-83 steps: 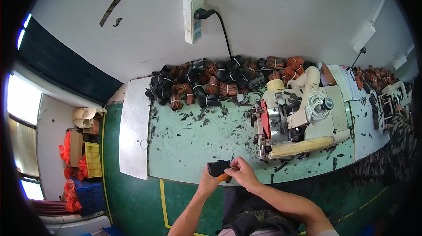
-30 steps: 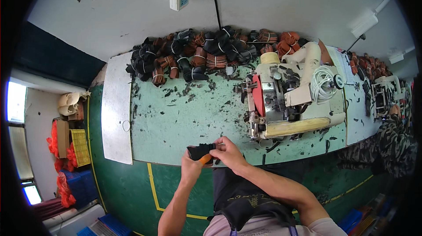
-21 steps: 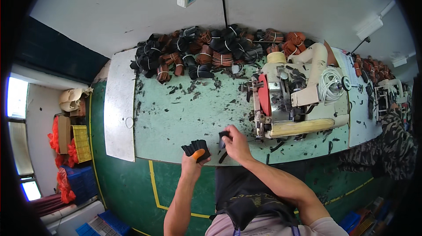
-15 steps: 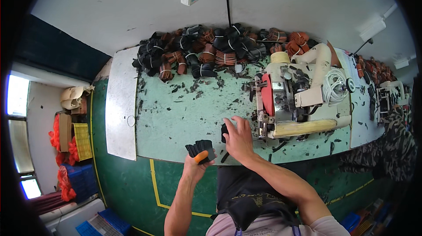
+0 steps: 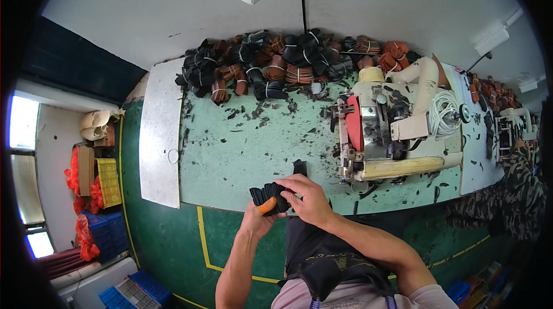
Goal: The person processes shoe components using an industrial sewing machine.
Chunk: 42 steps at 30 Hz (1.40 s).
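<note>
My left hand [image 5: 260, 221] is closed round a fanned stack of black leather-like pieces [image 5: 264, 193], held just over the front edge of the table. An orange finger cover [image 5: 267, 205] sits on its thumb, which presses against the stack. My right hand [image 5: 309, 201] is at the stack's right side, its fingers pinched on the black pieces there; exactly how many it grips is hidden. Just beyond that hand, another black piece [image 5: 300, 167] lies on the green tabletop [image 5: 230, 153].
A cream bench machine [image 5: 377, 124] with a red guard stands to the right. Tied black and brown bundles [image 5: 276, 70] are piled along the wall. Dark scraps litter the table. A white board [image 5: 160, 142] lies at left. Someone in camouflage clothing [image 5: 521, 179] is at far right.
My right hand has moved left and toward me, from a black piece on the table to the stack. My left hand has shifted slightly right, still gripping the stack.
</note>
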Each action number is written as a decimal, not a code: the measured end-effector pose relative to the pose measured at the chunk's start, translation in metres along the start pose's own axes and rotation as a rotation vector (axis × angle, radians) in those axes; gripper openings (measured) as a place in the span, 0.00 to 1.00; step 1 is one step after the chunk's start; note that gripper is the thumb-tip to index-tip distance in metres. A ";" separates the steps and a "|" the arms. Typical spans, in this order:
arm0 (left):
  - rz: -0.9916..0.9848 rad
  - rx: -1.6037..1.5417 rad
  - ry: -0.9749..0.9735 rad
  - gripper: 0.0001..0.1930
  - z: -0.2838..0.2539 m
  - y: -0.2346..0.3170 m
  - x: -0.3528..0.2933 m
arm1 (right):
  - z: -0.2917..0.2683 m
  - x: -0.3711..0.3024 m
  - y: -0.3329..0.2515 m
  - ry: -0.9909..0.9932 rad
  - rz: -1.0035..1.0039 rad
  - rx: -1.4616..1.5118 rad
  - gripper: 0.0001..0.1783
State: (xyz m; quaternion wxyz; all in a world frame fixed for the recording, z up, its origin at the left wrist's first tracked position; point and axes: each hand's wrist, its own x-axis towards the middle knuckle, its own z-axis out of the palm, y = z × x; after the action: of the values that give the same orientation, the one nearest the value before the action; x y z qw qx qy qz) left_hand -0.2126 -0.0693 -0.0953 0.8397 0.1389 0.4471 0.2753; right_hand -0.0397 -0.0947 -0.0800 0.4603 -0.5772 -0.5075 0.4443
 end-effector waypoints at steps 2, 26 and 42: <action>-0.026 -0.036 -0.016 0.16 -0.001 0.000 -0.001 | 0.001 -0.001 0.001 0.009 -0.003 0.008 0.15; 0.236 0.332 0.431 0.16 -0.023 0.008 -0.019 | 0.054 0.033 0.028 0.187 -0.082 -0.394 0.13; 0.064 0.585 0.005 0.18 0.014 0.017 -0.021 | 0.004 -0.002 0.008 -0.278 0.526 0.469 0.12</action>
State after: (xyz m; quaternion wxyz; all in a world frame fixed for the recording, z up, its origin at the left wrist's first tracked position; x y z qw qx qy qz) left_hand -0.2168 -0.0678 -0.0650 0.7538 0.3883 0.5049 0.1616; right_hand -0.0420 -0.0965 -0.0887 0.3768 -0.5011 -0.2841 0.7254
